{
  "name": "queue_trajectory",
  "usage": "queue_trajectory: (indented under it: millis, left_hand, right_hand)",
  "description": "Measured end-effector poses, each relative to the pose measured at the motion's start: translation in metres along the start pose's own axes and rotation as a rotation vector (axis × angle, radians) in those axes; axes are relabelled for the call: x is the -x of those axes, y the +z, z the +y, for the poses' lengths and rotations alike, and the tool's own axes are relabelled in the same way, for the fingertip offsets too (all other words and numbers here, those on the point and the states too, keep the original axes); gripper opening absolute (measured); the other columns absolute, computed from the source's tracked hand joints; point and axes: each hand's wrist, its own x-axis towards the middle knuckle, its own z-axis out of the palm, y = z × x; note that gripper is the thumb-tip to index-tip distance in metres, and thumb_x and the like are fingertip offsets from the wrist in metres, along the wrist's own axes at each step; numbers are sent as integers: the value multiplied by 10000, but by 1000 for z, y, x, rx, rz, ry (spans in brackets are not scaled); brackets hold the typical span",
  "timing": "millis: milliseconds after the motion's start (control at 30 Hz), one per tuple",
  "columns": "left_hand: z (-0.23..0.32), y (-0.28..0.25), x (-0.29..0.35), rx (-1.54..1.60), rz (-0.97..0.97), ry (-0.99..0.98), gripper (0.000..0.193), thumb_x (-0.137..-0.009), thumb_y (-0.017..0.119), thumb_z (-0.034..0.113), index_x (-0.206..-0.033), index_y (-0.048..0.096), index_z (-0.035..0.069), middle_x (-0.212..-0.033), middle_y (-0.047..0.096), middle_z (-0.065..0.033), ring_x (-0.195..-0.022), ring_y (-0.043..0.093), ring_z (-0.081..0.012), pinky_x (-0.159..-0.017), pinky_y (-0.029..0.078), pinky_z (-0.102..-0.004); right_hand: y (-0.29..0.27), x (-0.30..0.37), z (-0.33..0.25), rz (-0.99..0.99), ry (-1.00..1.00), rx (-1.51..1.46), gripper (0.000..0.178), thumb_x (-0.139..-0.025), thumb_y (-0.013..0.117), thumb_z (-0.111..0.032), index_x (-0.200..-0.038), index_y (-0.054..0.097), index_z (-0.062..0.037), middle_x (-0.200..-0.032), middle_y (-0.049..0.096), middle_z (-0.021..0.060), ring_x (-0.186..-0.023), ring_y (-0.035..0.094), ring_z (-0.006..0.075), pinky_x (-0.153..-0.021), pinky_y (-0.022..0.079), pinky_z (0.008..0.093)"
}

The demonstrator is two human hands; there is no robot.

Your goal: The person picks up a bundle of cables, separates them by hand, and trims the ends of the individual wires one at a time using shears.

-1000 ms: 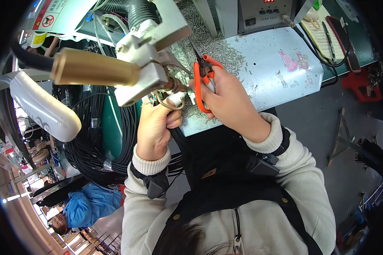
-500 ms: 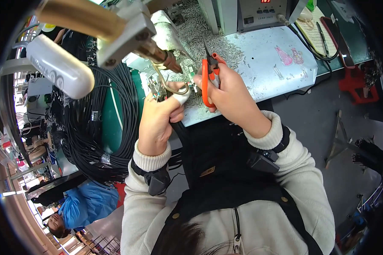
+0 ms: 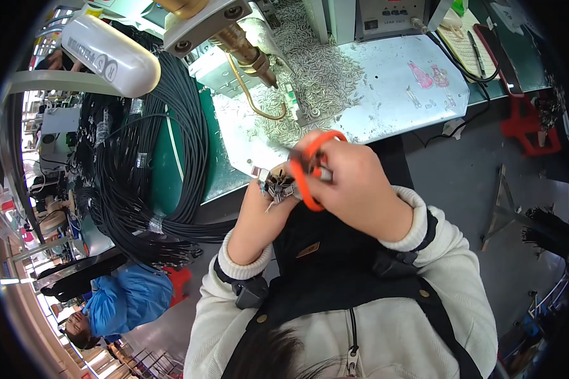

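Note:
My left hand (image 3: 259,215) is closed around a bunch of small metal-ended pieces (image 3: 278,188), seemingly cable ends, in front of the plate's near edge. Just right of them, my right hand (image 3: 360,183) grips a hand tool with curved orange handles (image 3: 305,189). Its working end is smeared by motion, so I cannot tell whether it is pliers or scissors. Beyond both hands, a soldering head (image 3: 265,72) points down beside a small green and white piece (image 3: 290,95) in a holder. A curved brass-coloured tube (image 3: 250,104) bends below the head.
Heaps of tiny metal parts (image 3: 316,63) cover much of the pale plate (image 3: 417,95). Coiled black cables (image 3: 171,208) lie on the left. A white rounded lamp-like arm (image 3: 110,55) hangs upper left. A control box (image 3: 392,22), notebook (image 3: 464,44) and phone (image 3: 498,60) stand at the back right. A person in blue (image 3: 129,300) sits lower left.
Both hands have drawn back toward my body from beneath the soldering head. The bunch of metal ends now shows in my left hand, and the orange-handled tool has swung leftward over it.

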Motion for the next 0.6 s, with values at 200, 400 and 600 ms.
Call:
queue_trajectory:
  millis: [200, 400, 600]
  left_hand:
    - [0, -7, 1, 340, 100, -116, 138, -759, 575, -36, -891, 544, -6, -758, 552, -23, -641, 495, -77, -601, 403, -198]
    - [-1, 5, 3, -9, 258, 225, 139, -727, 599, -74, -815, 532, 10, -754, 549, -17, -635, 486, -68, -585, 391, -191]
    - [-8, 10, 3, -132, 271, 325, 152, -716, 606, -94, -828, 544, -13, -753, 549, -27, -659, 501, -69, -598, 399, -190]
  right_hand:
    - [16, 10, 27, 74, 268, -342, 172, -779, 605, -73, -897, 504, 0, -705, 589, 79, -482, 504, 90, -451, 409, 223]
    - [16, 12, 11, 111, -1, -280, 119, -798, 577, -55, -853, 495, 11, -676, 578, 61, -486, 491, 76, -451, 382, 193]
    - [20, 12, 11, 5, 419, -489, 87, -811, 565, -61, -809, 506, 4, -640, 565, 54, -496, 508, 83, -452, 382, 196]
